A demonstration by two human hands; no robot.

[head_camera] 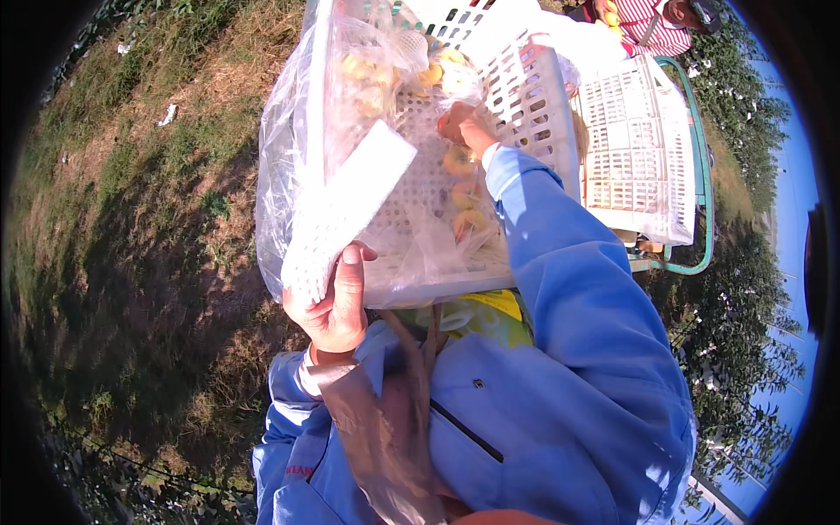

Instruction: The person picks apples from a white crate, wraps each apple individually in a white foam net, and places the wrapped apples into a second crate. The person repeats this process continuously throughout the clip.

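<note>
My left hand [338, 302] grips a flattened stack of white foam net sleeves [361, 190] over the near left side of a white perforated plastic crate [535, 98]. A clear plastic liner bag [279, 197] covers the crate's left side and hangs over its near rim. Inside lie several yellow-red fruits [464, 195] along the right wall, with more yellow fruits [367, 79] under plastic at the far end. My right hand [467, 126] reaches down into the crate, just beyond the row of fruits. Its fingertips are in shadow, and whether they hold anything is unclear.
Another white slatted crate [630, 144] stands to the right within a green metal frame [705, 203]. Beyond it, a person in a striped shirt [656, 29] holds yellow fruits [611, 16]. A yellow-green plastic bag [489, 318] hangs below the near rim. Grassy ground [164, 216] lies left.
</note>
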